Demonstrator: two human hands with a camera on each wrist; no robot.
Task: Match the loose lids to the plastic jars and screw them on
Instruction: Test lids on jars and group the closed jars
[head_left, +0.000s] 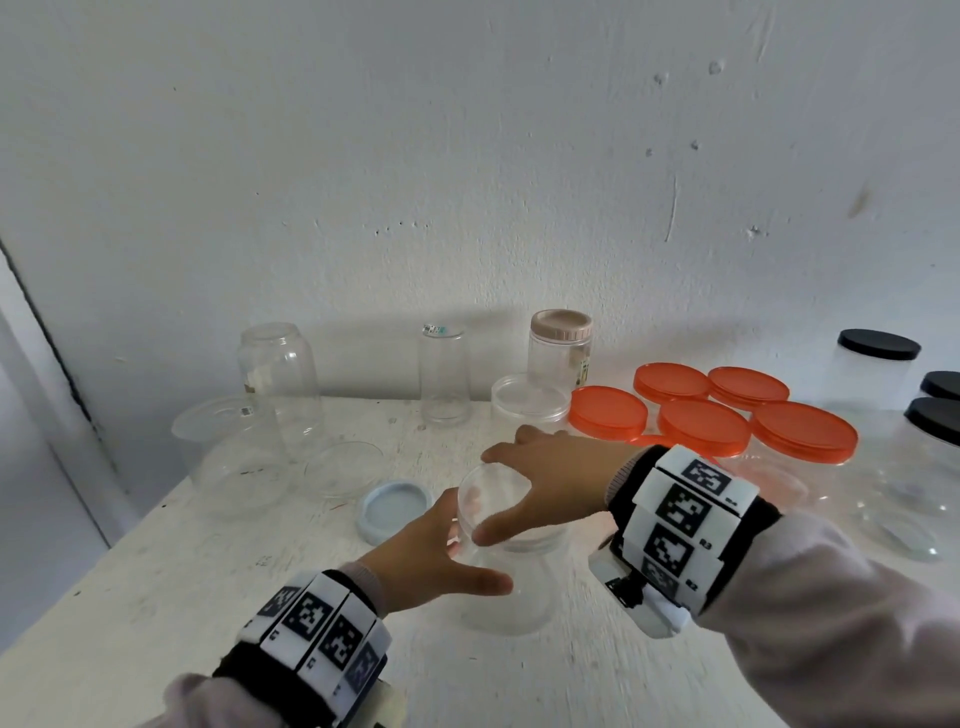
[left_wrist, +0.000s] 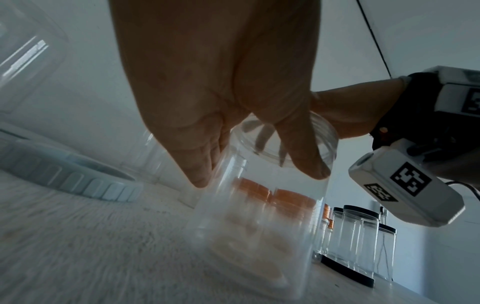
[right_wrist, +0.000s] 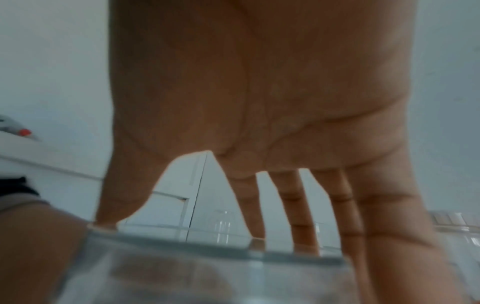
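Centrally, clear jar (head_left: 506, 582) (empty) grasped by left hand (head_left: 426, 556), right hand (head_left: 550, 478) grasping its clear lid (head_left: 493, 506)

At the centre of the head view a jar (head_left: 501, 582) stands upright on the table (head_left: 156, 582), with a lid (head_left: 493, 506) on its mouth. The left hand (head_left: 431, 558) is against its left side, the right hand (head_left: 558, 478) over the lid. Left of the jar lies a loose lid (head_left: 393, 509). Further left and behind stand open jars (head_left: 280, 384). To the upper right sit capped jars (head_left: 727, 415).
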